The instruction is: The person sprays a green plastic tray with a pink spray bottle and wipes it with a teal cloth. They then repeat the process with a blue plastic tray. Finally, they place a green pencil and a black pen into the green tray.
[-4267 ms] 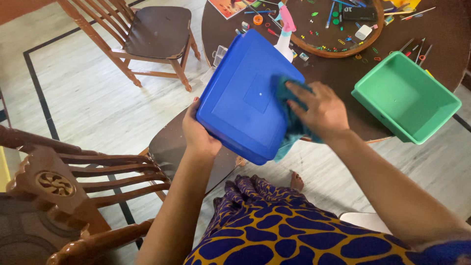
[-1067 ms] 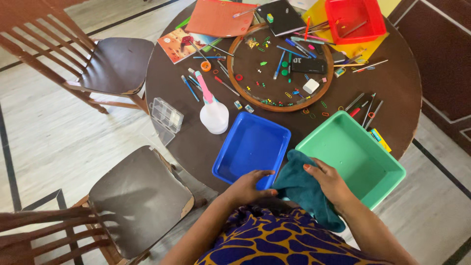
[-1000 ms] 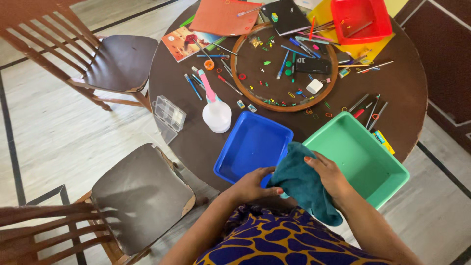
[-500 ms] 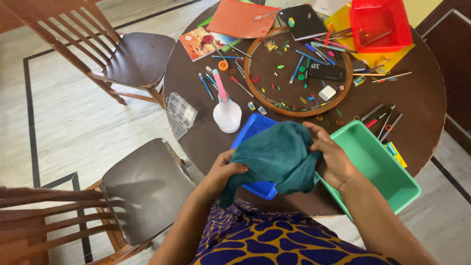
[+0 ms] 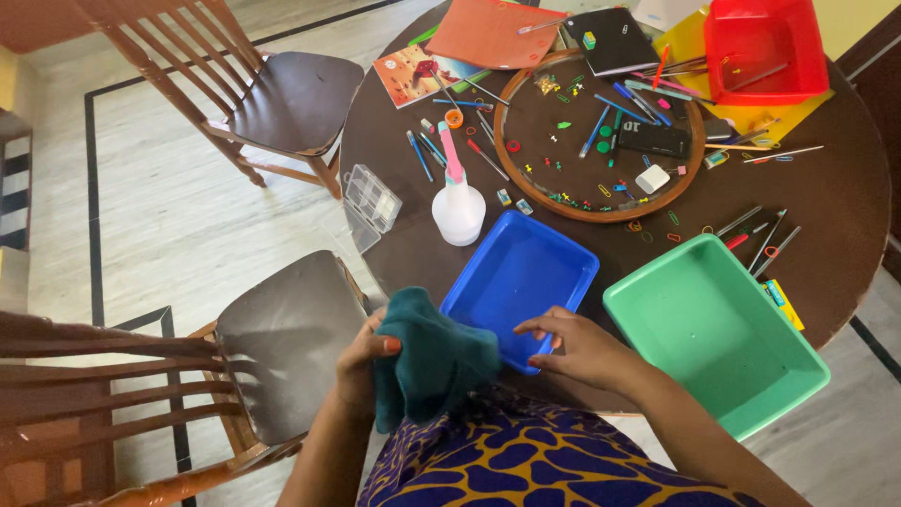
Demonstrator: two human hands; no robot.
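Teal cloth [image 5: 432, 361] sits bunched in the left hand [image 5: 361, 371], whose fingers are clamped around its left side, thumb pressed on the front. Just right of it, the right hand [image 5: 582, 349] rests on the near rim of the blue tray [image 5: 521, 282], fingers loosely spread and curled, gripping nothing. Beyond the fingers stands a white spray bottle [image 5: 458, 208] on the round brown desk [image 5: 845, 197]. Further right of the right hand lies the green tray [image 5: 718, 333].
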